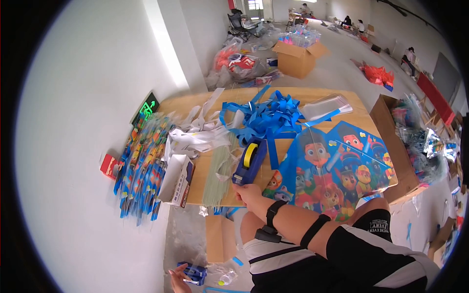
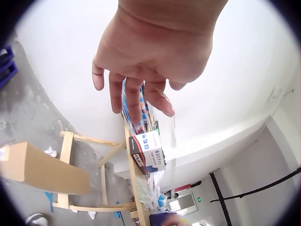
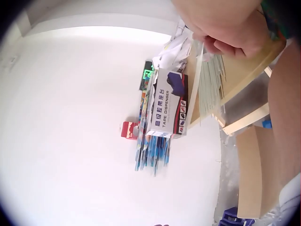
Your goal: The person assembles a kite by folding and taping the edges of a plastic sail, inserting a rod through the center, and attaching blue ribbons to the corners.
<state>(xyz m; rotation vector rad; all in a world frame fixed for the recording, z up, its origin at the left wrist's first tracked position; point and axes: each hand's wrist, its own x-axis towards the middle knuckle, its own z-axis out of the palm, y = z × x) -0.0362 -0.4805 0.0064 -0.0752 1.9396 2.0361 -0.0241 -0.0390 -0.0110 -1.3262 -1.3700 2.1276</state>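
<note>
My right hand is at the table's front edge, right below a blue tape dispenser holding a yellow-cored roll. Its fingers are curled, and a pale translucent strip runs down from them in the right wrist view. Thin pale sticks lie in a bundle just left of this hand. Low at the left, away from the table, my left hand hangs with loosely bent, spread fingers. A clear scrap shows at one fingertip, with a faint strip below it.
A tape dispenser box stands at the table's left edge beside a pile of printed flags. Blue ribbon and white strips lie farther back. Cartoon-printed sheets cover the right. A cardboard box and second blue dispenser are below.
</note>
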